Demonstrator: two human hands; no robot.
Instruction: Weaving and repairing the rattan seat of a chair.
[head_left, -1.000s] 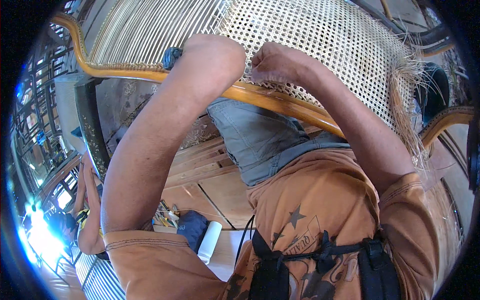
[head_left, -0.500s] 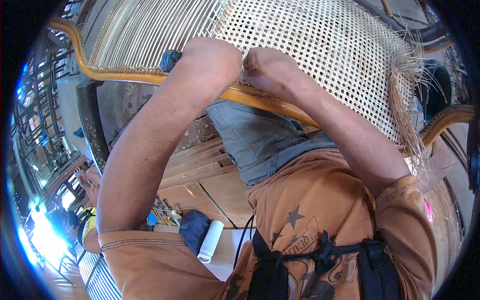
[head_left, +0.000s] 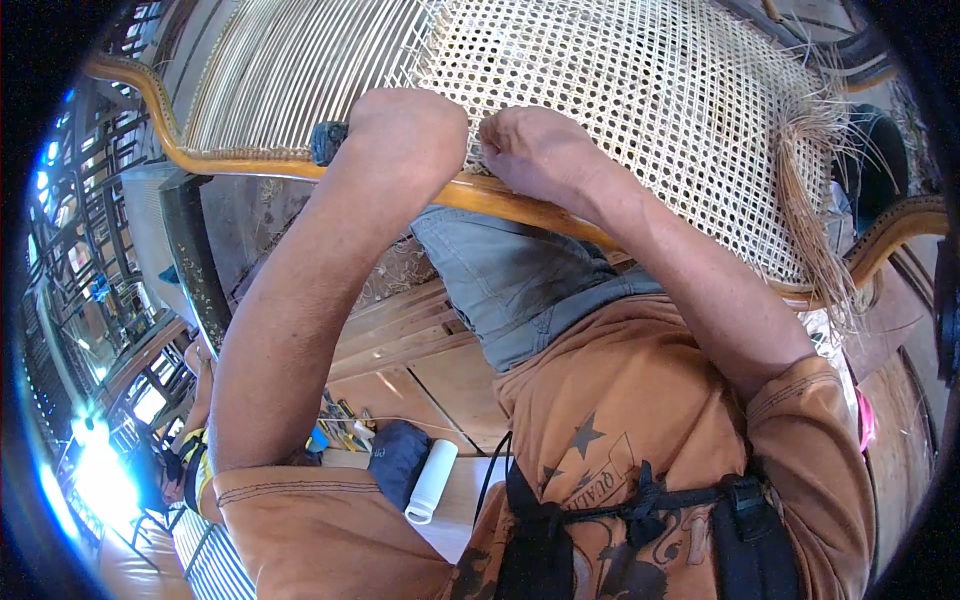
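Curled fingers (head_left: 492, 140) of the right hand (head_left: 540, 150) pinch into the woven cane panel (head_left: 620, 100) at twelve o'clock, the left hand (head_left: 410, 130) bunched beside it, its fingers hidden, both above the curved wooden frame rail (head_left: 480, 195).

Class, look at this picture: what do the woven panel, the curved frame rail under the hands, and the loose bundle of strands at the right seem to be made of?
Woven panel: pale cane or rattan strips, matte, in an open lattice with small holes.
Frame rail: probably wood, orange-brown and glossy; it shows a varnish-like shine.
Loose strands: likely the same cane, dry, straw-coloured, with frayed ends.
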